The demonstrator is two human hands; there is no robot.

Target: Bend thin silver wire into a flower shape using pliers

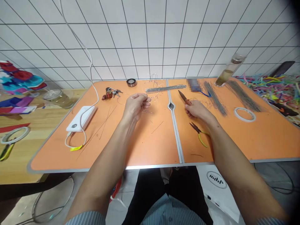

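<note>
My left hand (137,104) is closed in a pinch on a piece of thin wire (148,99), bent into small loops, above the orange table. My right hand (195,109) is wrapped round the reddish-brown handle of a dark pointed tool (183,96); whether it is scissors or pliers I cannot tell. Its tip points up and left, away from the wire. Just below my right hand lie yellow-handled pliers (198,132), jaws toward the upper left. A bundle of straight wires (165,89) rests beyond my hands, with thin curled wires (153,80) around it.
On the orange table (150,150) are a white power bank (81,118) with a cable, keys (113,92), black tape (131,82), wire bundles (215,98), a white ring (245,114) and a tilted glass bottle (231,70). A metal seam (175,134) splits the top. Colourful strips (272,89) lie right.
</note>
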